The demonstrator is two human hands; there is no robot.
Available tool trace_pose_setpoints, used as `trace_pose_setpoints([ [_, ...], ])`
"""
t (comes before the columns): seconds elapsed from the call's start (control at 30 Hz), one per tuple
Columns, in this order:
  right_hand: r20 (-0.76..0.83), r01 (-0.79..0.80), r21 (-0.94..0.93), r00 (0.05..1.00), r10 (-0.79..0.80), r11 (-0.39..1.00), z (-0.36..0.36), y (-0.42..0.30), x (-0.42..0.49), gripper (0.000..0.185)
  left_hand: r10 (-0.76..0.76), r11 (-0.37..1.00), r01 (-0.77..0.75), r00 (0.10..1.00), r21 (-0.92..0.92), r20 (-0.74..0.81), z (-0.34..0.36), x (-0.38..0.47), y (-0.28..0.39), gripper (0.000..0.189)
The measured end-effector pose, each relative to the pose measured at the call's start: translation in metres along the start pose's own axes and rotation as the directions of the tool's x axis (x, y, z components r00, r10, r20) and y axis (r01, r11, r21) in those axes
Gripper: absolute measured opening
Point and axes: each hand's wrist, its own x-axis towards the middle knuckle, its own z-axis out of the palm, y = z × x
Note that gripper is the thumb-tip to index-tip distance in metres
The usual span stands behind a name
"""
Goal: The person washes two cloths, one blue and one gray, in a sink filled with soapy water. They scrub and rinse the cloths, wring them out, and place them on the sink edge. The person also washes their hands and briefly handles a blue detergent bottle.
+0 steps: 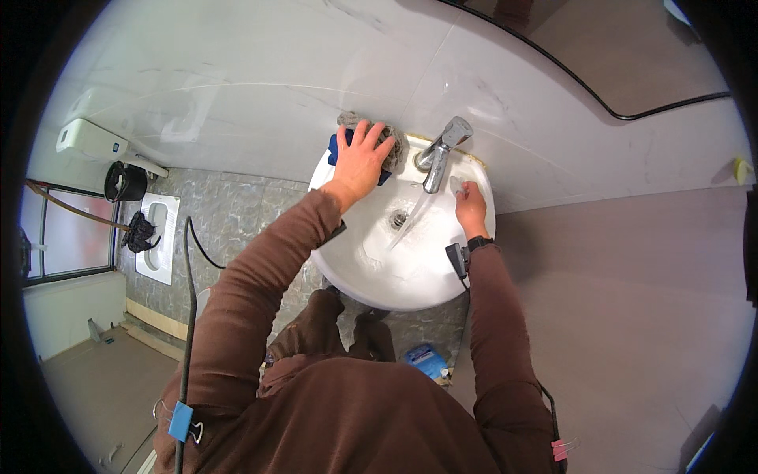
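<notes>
Water runs from the chrome single-lever tap [441, 155] into a white ceramic washbasin [355, 278] and over the bowl beside the drain [399, 219]. My left hand [358, 163] lies with spread fingers on a bunched grey cloth [395, 145] at the basin's back left rim. Dark blue cloth [333, 149] shows under that hand. My right hand [472, 207] is at the right side of the bowl, its curled fingers on a small pale, translucent object [457, 185]. The fingers partly hide this object, and its kind is unclear.
A tiled wall [266, 106] rises behind the basin, with a dark-edged mirror [592, 53] at upper right. Left are a squat toilet [160, 237], a black-lined bin [125, 182] and a stick-handled mop [141, 231]. A blue bottle [427, 360] is on the floor. Cables run along both arms.
</notes>
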Motion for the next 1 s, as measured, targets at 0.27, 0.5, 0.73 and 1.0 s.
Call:
trace_pose_setpoints([
  [0.27, 0.343, -0.501, 0.728, 0.857, 0.385, 0.468, -0.024, -0.015, -0.096, 0.024, 0.04, 0.986, -0.125, 0.824, 0.112, 0.566, -0.008, 0.001, -0.019, 0.085],
  [0.5, 0.54, -0.689, 0.668, 0.708, 0.456, 0.28, -0.04, -0.026, -0.169, 0.031, 0.045, 0.971, 0.006, 0.977, -0.24, 0.208, 0.015, -0.002, -0.044, 0.06],
  [0.73, 0.562, -0.688, 0.637, 0.723, 0.401, 0.347, -0.047, -0.03, -0.182, 0.021, -0.386, 0.176, 0.36, 0.881, -0.916, 0.272, -0.036, -0.013, -0.029, 0.044],
  [1.0, 0.595, -0.733, 0.635, 0.666, 0.45, 0.245, -0.045, -0.036, -0.186, 0.024, -0.262, -0.643, 0.41, 0.677, -0.647, 0.688, -0.079, -0.064, 0.033, 0.061],
])
